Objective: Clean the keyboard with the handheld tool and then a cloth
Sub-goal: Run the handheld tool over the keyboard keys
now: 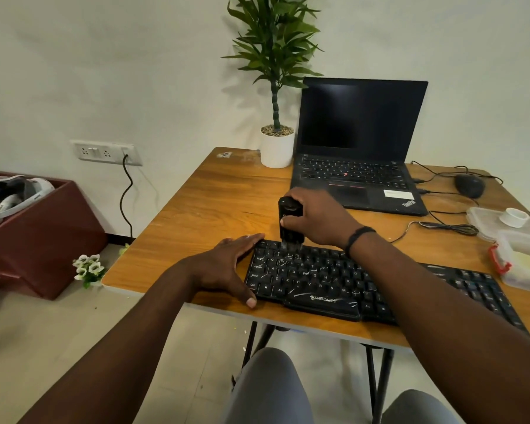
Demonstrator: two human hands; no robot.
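My right hand [315,218] grips the black handheld tool [290,221] upright, its bristled tip down on the top-left keys of the keyboard [318,280], which lies along the worktop's [196,215] near edge at centre frame. My left hand [227,264] lies flat and relaxed against the keyboard's left end, I'd say to stop it sliding.

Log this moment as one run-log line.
phase: tool pass | right hand: grips handheld vacuum, nozzle on top-left keys | left hand: flat, bracing keyboard left edge | cloth: not seen
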